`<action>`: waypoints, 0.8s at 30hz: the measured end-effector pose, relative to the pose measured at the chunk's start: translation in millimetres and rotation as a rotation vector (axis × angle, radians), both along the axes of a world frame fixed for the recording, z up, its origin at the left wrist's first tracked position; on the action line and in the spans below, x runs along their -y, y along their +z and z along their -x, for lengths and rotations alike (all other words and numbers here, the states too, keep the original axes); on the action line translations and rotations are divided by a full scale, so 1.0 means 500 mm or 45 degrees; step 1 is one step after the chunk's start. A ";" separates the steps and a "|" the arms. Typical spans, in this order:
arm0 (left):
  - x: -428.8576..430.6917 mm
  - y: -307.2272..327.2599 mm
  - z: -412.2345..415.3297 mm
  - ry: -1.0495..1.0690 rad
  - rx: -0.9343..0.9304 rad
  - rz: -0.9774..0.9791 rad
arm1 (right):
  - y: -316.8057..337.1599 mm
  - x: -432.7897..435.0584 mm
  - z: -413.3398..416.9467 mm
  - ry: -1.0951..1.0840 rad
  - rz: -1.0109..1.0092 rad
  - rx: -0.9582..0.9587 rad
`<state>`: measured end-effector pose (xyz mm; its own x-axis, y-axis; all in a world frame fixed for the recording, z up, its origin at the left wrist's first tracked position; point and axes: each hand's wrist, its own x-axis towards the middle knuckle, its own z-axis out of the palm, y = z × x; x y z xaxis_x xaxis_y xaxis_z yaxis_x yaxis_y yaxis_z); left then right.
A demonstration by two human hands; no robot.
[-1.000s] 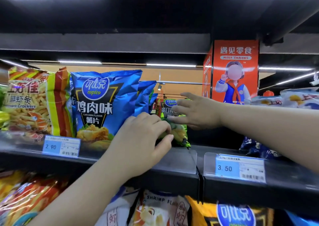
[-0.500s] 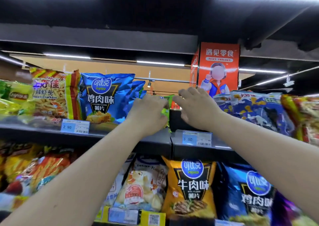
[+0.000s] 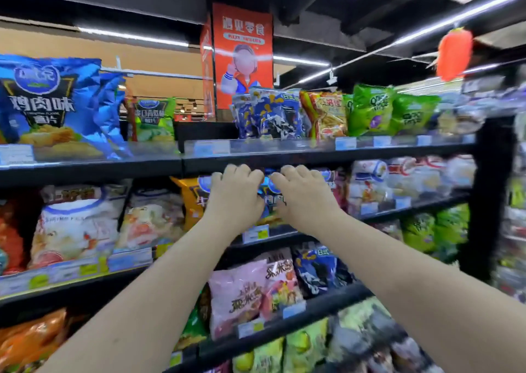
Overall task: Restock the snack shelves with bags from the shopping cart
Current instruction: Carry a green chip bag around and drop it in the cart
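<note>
In a snack aisle under strip lights, your left hand (image 3: 236, 199) and right hand (image 3: 304, 199) each had a curled grip on the blue bag (image 3: 267, 199), just right of the orange bag (image 3: 189, 201). Pushed crookedly, it risked knocking that neighbour off the shelf (image 3: 432, 202).

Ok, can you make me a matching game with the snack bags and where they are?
Things: 1 big blue bag; 2 pink bag; 3 yellow bag.
Places: A next to the left hand; B top shelf, far left; C lower down, under that hand.
Pairs: 1-B, 2-C, 3-A.
</note>
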<state>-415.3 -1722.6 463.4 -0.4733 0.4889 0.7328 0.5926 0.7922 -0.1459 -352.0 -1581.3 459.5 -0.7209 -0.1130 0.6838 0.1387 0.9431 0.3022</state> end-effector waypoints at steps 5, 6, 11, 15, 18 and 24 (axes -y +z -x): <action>-0.186 -0.109 -0.102 -0.229 0.106 0.145 | -0.117 -0.157 -0.156 -0.222 0.059 0.120; -0.228 -0.131 -0.124 -0.254 0.112 0.173 | -0.139 -0.191 -0.187 -0.268 0.068 0.146; -0.465 -0.225 -0.276 -0.553 0.173 0.258 | -0.243 -0.376 -0.373 -0.535 0.180 0.232; -0.677 -0.291 -0.425 -0.748 0.238 0.273 | -0.319 -0.549 -0.551 -0.765 0.273 0.324; -0.829 -0.342 -0.551 -0.862 0.283 0.306 | -0.360 -0.671 -0.685 -0.880 0.389 0.323; -1.056 -0.458 -0.757 -1.043 0.418 0.400 | -0.469 -0.876 -0.903 -1.084 0.506 0.202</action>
